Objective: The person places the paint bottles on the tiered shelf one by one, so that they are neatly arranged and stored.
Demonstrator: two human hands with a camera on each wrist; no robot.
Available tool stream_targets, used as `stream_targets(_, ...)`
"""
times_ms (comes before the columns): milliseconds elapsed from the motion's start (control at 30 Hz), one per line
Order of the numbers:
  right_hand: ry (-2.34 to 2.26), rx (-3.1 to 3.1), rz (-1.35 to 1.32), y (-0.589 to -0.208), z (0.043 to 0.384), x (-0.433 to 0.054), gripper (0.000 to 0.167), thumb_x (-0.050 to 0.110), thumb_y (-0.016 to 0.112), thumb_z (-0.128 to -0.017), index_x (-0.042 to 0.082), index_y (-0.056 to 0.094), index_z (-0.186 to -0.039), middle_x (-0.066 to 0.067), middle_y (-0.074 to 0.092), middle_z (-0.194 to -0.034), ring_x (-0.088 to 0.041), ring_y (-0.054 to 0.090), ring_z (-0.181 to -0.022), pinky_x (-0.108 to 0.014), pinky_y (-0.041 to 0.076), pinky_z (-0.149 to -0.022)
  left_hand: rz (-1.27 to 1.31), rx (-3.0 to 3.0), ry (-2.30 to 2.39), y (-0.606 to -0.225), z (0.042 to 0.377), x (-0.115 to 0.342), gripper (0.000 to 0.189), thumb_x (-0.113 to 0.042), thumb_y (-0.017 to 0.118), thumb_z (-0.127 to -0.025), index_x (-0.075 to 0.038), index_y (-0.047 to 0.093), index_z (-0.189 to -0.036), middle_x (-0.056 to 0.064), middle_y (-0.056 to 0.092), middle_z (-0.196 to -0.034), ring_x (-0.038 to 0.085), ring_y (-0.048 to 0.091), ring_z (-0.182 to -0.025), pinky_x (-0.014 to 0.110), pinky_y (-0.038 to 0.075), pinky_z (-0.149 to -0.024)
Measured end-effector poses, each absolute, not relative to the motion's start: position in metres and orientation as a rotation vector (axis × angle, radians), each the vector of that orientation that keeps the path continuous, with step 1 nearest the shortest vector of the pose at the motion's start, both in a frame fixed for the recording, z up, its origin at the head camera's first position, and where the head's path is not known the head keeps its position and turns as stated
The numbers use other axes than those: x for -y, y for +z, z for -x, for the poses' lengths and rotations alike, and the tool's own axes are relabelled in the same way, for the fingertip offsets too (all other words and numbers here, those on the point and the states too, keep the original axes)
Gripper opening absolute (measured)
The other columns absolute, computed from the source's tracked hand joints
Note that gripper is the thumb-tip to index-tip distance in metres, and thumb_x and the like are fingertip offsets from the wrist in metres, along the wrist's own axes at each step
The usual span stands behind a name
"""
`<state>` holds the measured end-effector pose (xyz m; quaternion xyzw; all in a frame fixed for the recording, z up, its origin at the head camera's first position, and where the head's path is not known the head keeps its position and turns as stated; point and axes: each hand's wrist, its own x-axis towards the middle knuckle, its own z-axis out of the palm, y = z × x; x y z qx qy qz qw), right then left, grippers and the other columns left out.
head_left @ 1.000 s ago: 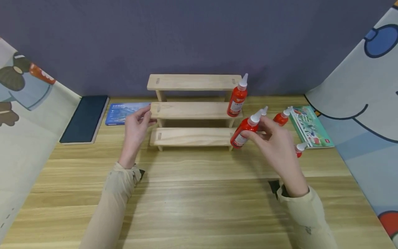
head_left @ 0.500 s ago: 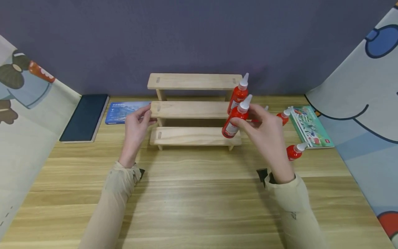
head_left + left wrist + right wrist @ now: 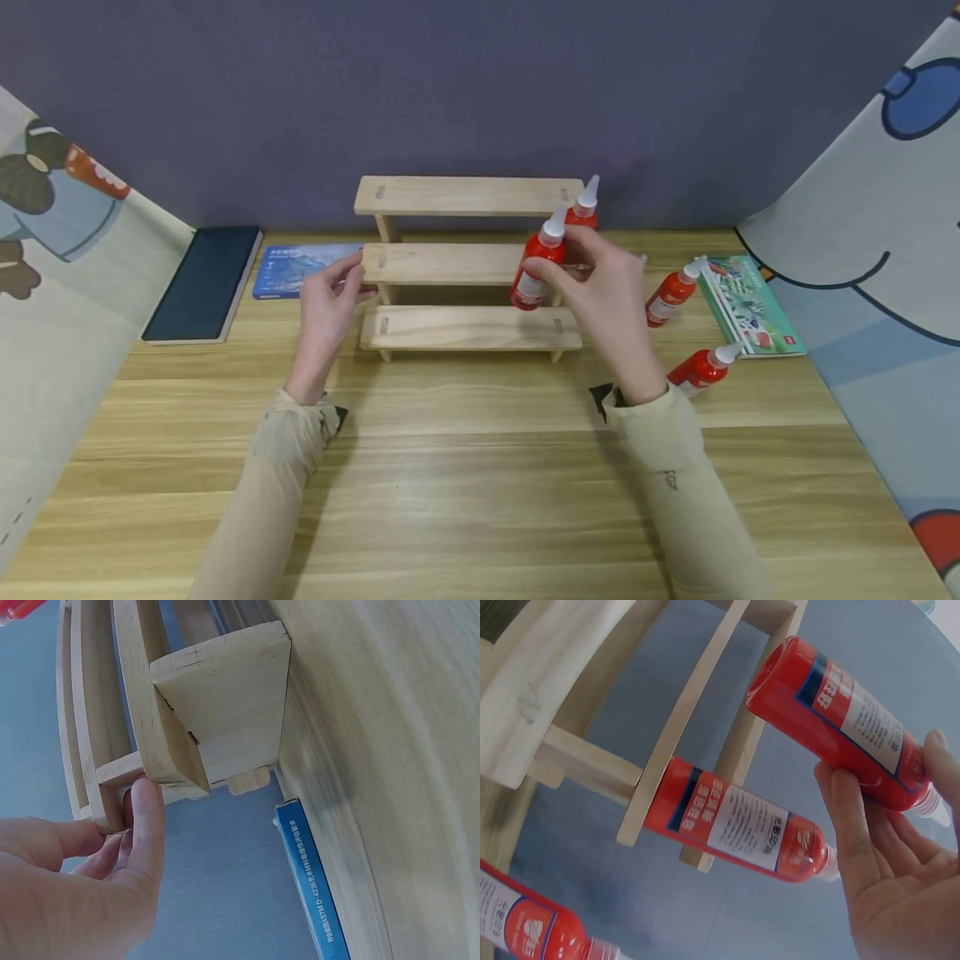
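A three-tier wooden stand (image 3: 450,264) is set near the back wall. My left hand (image 3: 328,296) pinches the left end of its middle board between thumb and fingers, as the left wrist view shows. My right hand (image 3: 607,292) grips a red squeeze bottle (image 3: 528,288) with a white nozzle, its base held in the air in front of the middle board. A similar bottle (image 3: 739,825) stands on the right end of that board, partly hidden behind my right hand in the head view. The held bottle (image 3: 840,720) is apart from the boards in the right wrist view.
Right of the stand are red bottles on the table (image 3: 465,500), one upright (image 3: 667,302) and one partly behind my sleeve (image 3: 697,372); another nozzle (image 3: 643,260) peeks past my hand. A green book (image 3: 753,307) lies right; a dark notebook (image 3: 202,285) and blue box (image 3: 288,275) lie left.
My right hand has carried the red bottle left and up, from beside the lowest board's right end to in front of the middle board. The left hand stays on the stand.
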<state>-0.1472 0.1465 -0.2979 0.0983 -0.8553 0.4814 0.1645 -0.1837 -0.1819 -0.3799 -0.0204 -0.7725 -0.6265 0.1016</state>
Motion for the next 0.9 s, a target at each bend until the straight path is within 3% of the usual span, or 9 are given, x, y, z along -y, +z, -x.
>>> stream_targets(333, 1.334, 2.429, -0.313, -0.298, 0.166, -0.13, 0.043, 0.024, 0.091, -0.09, 0.005, 0.076, -0.126, -0.008, 0.078, -0.115, -0.018, 0.073, -0.103, -0.037, 0.068, -0.086, 0.068, 2.282, -1.848, -0.383, 0.186, 0.183, 0.037, -0.006, 0.053, -0.113, 0.009, 0.057, -0.147, 0.029, 0.056, -0.149, 0.007, 0.072, -0.089, 0.024, 0.066, -0.09)
stream_targets(900, 1.359, 2.45, -0.334, -0.298, 0.186, -0.106, 0.047, 0.028, 0.092, -0.089, 0.006, 0.076, -0.128, -0.009, 0.079, -0.116, -0.018, 0.074, -0.104, -0.032, 0.068, -0.089, 0.062, 2.288, -1.829, -0.381, 0.186, 0.182, 0.036, -0.004, 0.053, -0.113, 0.009, 0.058, -0.145, 0.029, 0.06, -0.145, 0.008, 0.072, -0.089, 0.024, 0.067, -0.089)
